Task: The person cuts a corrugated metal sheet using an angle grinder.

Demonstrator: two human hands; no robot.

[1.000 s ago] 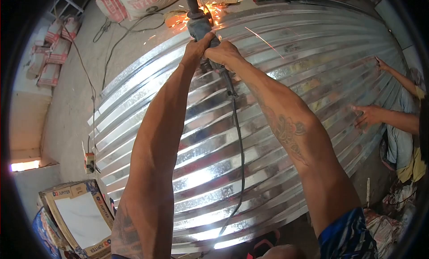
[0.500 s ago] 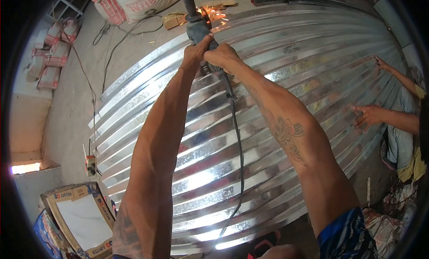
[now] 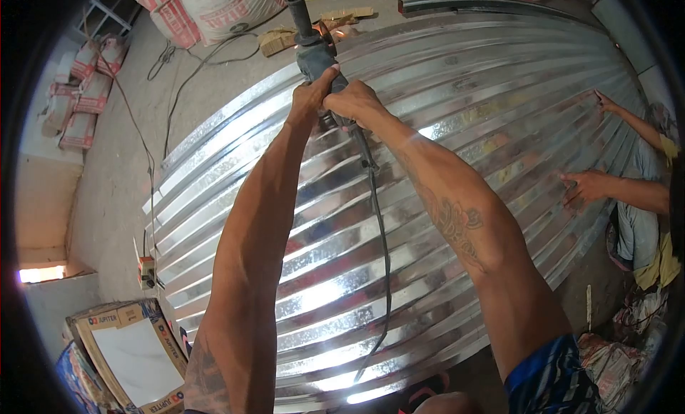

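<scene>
Both of my hands are wrapped round an angle grinder, held at arm's length over a large corrugated metal sheet. My left hand closes on its body, and my right hand grips just behind. The side handle sticks up at the top with no hand on it. A few sparks glow beside the disc, which is mostly hidden by the tool. From the grinder's rear a black cable runs down across the ridges.
Another person's hands rest on the sheet's right side. Filled sacks lie at the back, wood pieces beyond the grinder. A cardboard-framed panel is lower left, near a cabled box. A dark metal bar lies behind the sheet.
The bright spray of sparks has shrunk to a faint glow. The grinder sits slightly lower in view, still in both my hands. The other person's hands have barely moved.
</scene>
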